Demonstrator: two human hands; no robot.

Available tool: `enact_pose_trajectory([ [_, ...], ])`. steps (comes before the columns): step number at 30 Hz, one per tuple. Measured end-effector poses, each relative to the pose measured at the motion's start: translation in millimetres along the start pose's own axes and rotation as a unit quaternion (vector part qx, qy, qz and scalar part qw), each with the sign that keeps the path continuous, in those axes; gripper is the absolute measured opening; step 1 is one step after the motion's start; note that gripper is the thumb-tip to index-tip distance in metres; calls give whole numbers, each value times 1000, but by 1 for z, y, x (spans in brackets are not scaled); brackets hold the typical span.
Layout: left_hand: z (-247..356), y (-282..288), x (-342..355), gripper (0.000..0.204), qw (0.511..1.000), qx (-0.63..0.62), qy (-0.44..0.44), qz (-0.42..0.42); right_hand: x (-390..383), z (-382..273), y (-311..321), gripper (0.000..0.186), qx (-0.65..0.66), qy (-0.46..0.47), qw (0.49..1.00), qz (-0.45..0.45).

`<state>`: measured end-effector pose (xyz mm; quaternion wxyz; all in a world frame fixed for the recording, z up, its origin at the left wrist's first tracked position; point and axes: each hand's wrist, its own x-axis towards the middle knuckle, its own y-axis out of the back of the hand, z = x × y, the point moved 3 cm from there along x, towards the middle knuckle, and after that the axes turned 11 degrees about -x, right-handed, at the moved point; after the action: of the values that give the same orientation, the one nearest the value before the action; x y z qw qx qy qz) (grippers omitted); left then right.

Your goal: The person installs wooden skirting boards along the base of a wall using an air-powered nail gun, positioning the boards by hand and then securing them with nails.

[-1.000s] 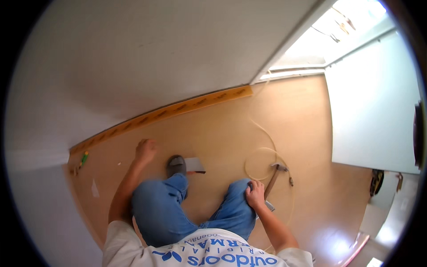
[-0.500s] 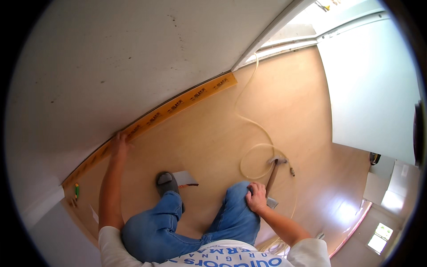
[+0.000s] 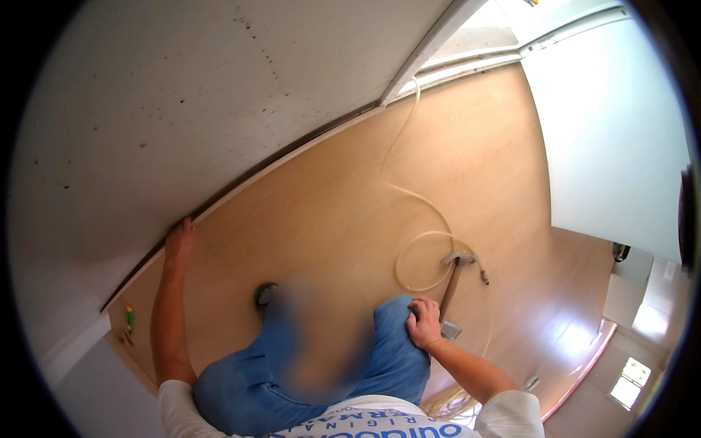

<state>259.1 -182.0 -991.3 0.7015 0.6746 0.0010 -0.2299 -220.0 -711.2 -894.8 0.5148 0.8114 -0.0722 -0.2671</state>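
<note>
At the left, my left hand [image 3: 180, 239] is at the foot of the white wall, its fingers closed on the upper edge of a long skirting strip [image 3: 292, 155]. The strip stands along the wall base and shows mostly as a thin pale edge, with a dark gap behind it. My right hand [image 3: 424, 323] rests on my right knee with curled fingers; a small dark thing shows in it, too hidden to name. Just right of that hand, a hammer [image 3: 451, 288] with a wooden handle lies on the floor.
A pale hose [image 3: 420, 191] loops over the wood-coloured floor [image 3: 321, 212] from the doorway. A green-and-yellow tool [image 3: 130, 318] lies at the far left. A white panel [image 3: 613, 139] stands on the right. More coiled hose [image 3: 451, 406] is beside my right hip. A blurred patch hides part of my legs.
The strip's orange printed face, visible before, has turned out of sight, leaving the thin edge against the wall. My left hand has shifted slightly left and down; my right hand stays on the knee.
</note>
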Motion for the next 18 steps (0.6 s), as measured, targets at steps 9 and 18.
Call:
enact_pose_trajectory([
  [9,6,20,-7,31,989,-115,-74,50,-3,14,0,28,6,-3,1000,11],
  [18,27,-13,-85,41,982,-60,-176,40,21,-8,-13,31,11,50,999,-10],
])
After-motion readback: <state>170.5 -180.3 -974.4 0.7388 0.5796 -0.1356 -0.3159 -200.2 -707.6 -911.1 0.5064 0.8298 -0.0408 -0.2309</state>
